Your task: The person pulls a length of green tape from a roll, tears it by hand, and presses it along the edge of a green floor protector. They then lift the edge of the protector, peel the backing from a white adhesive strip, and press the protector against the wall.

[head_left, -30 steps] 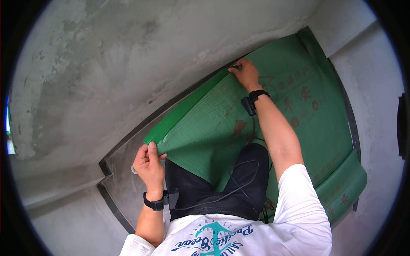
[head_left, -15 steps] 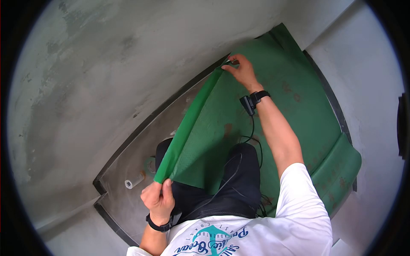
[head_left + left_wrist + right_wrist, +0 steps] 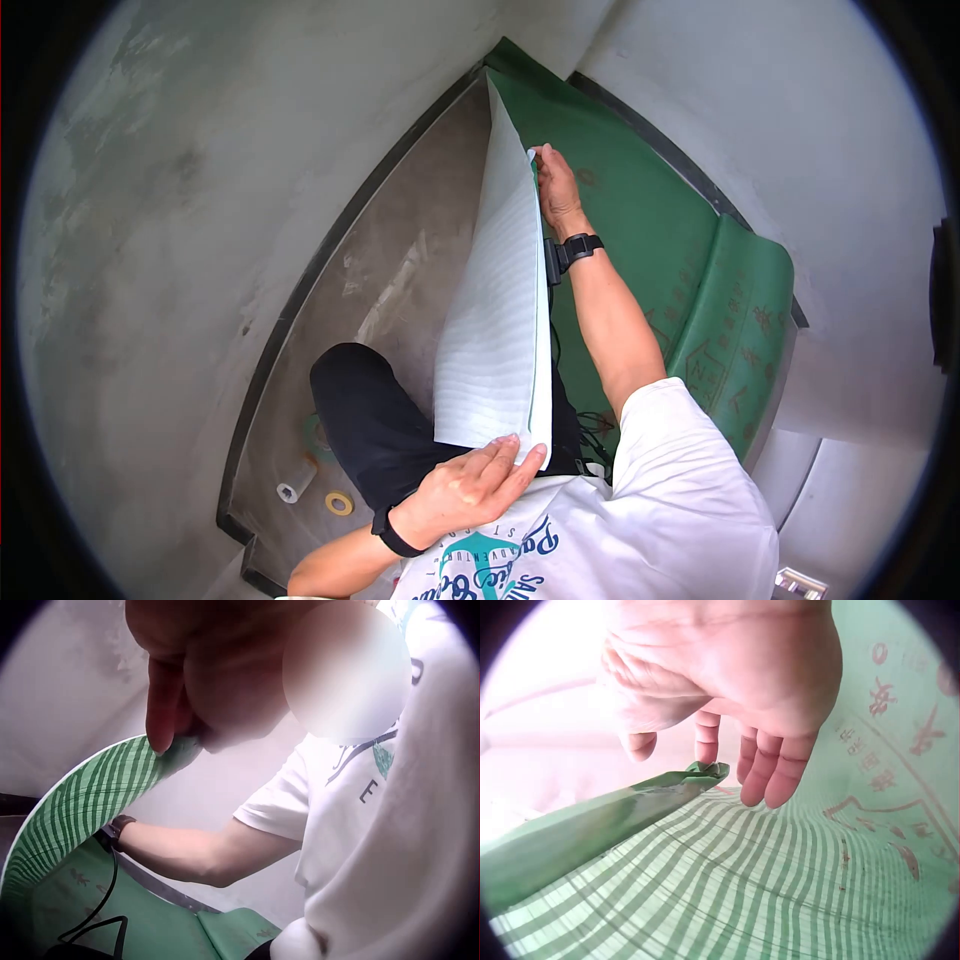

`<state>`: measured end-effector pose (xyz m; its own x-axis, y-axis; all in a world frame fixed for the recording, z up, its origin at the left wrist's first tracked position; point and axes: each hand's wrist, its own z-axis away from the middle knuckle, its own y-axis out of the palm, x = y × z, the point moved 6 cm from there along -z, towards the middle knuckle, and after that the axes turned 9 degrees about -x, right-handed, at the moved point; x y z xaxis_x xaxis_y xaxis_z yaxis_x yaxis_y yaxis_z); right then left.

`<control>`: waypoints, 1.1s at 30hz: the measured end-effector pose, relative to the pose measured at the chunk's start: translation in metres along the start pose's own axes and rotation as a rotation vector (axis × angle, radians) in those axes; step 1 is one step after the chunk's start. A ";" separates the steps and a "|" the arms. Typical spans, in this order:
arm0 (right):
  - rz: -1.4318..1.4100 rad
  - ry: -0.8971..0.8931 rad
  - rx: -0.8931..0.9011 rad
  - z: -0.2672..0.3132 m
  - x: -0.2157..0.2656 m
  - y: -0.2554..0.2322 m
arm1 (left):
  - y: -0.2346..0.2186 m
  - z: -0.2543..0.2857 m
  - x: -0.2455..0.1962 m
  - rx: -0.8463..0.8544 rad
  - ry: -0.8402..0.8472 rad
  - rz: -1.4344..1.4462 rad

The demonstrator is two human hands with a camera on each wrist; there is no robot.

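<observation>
A green floor protection sheet (image 3: pixel 630 215) with red printed characters lies over the right part of the floor. Its near flap is raised over the lap and shows a pale, ribbed underside (image 3: pixel 490 310) in the head view. At the flap's near corner my left hand (image 3: pixel 470 490) pinches the edge, its fingertips on the pale face. My right hand (image 3: pixel 558 188) is at the far end of the folded edge strip (image 3: pixel 630 810). In the right wrist view its fingers extend behind the strip's end, with the thumb apart from them.
On the bare floor (image 3: pixel 400 230) at the left are a white roll (image 3: pixel 297 480), a yellow tape ring (image 3: pixel 339 503) and a green roll (image 3: pixel 316 432). Concrete walls with dark skirting (image 3: pixel 290 310) enclose the space. Black cables (image 3: pixel 598 425) lie beside the lap.
The flap has swung up and to the right, turning its pale underside to view. My left hand has moved right across the lap with the corner; the right hand's thumb and fingers have parted.
</observation>
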<state>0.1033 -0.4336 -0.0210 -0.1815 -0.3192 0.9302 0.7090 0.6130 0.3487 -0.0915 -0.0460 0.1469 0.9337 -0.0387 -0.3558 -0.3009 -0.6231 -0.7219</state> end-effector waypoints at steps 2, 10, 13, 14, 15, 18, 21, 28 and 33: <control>0.006 0.000 -0.019 0.004 0.002 -0.014 | 0.014 -0.001 -0.006 0.117 0.089 0.034; 0.109 0.088 -0.037 0.016 0.020 -0.053 | 0.066 0.001 -0.039 0.303 0.178 0.101; 0.068 0.117 -0.031 0.017 0.025 -0.059 | 0.073 -0.006 -0.044 0.326 0.173 0.121; 0.062 0.120 -0.023 0.016 0.026 -0.063 | 0.078 -0.007 -0.047 0.376 0.163 0.129; 0.062 0.119 -0.027 0.015 0.024 -0.067 | 0.083 -0.006 -0.048 0.377 0.166 0.131; -0.016 0.142 -0.016 0.014 0.021 -0.079 | 0.103 -0.009 -0.058 0.363 0.192 0.129; -0.067 0.138 -0.049 0.017 0.020 -0.087 | 0.123 -0.017 -0.073 0.436 0.259 -0.014; 0.161 0.029 -0.005 0.026 0.021 -0.098 | 0.151 -0.027 -0.093 0.478 0.320 -0.108; 0.260 -0.056 0.002 0.032 0.028 -0.108 | 0.112 -0.067 -0.048 0.332 0.111 0.475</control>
<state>-0.0005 -0.4855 -0.0291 -0.0311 -0.1103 0.9934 0.7353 0.6707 0.0975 -0.1570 -0.1667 0.1230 0.6912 -0.3464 -0.6342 -0.7189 -0.2406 -0.6521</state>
